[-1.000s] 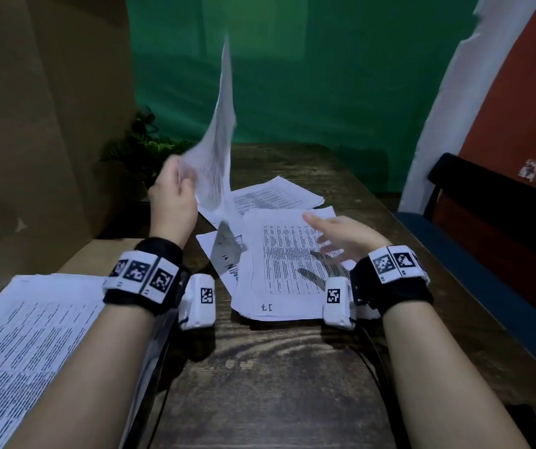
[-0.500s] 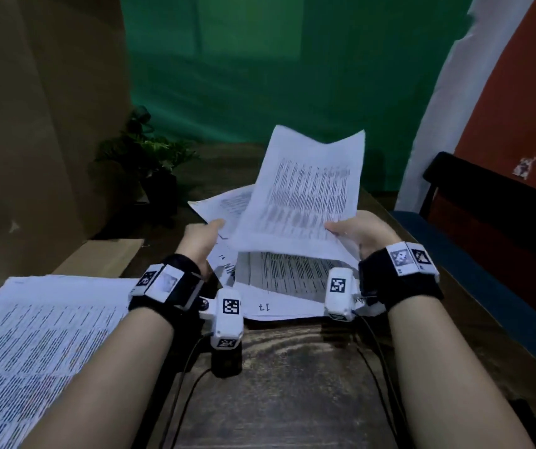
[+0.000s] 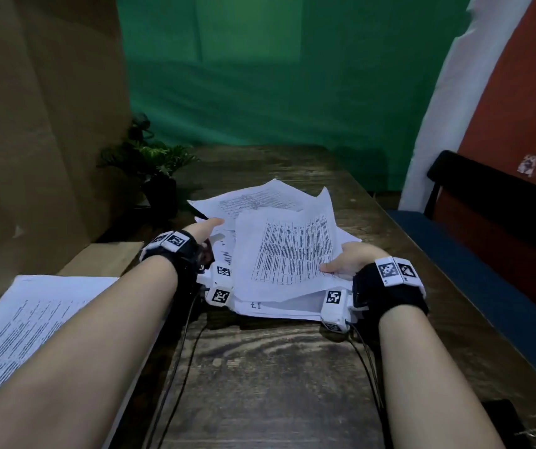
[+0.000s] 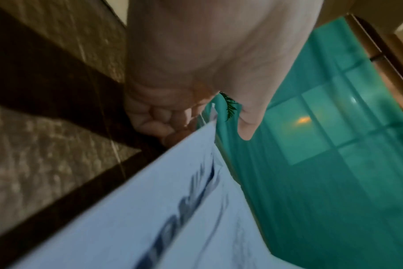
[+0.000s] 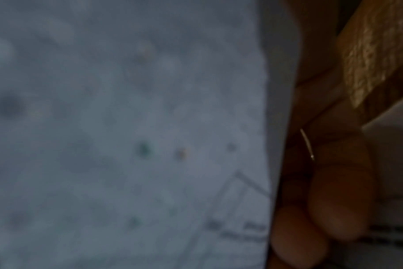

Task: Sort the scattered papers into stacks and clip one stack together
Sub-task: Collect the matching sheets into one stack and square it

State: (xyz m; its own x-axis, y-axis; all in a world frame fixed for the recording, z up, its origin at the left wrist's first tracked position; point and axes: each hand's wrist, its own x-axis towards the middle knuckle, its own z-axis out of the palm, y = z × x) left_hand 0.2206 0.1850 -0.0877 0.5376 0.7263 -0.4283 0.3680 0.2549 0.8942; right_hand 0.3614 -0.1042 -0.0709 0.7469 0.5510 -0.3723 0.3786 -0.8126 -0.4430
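Note:
A loose pile of printed papers [image 3: 260, 202] lies in the middle of the dark wooden table [image 3: 260, 367]. My right hand [image 3: 346, 265] holds the right edge of the top printed sheet [image 3: 289, 254], thumb on top and fingers [image 5: 341, 200] under the sheet [image 5: 127, 127]. This sheet slopes low over the pile. My left hand [image 3: 206, 228] is at the pile's left side, thumb stretched forward. In the left wrist view its fingers [image 4: 154, 118] curl beside and under a paper edge [image 4: 173, 182], with the thumb apart from it; a grip is not clear.
A sorted stack of printed sheets [image 3: 17, 322] lies on a lighter surface at the left. A potted plant [image 3: 150, 163] stands at the back left. A dark chair [image 3: 487, 202] is beside the table on the right. A dark object [image 3: 503, 422] sits at the table's near right corner.
The sheet first raised in my left hand passed to both hands and has come down onto the pile. My left hand has let go and moved to the pile's left edge.

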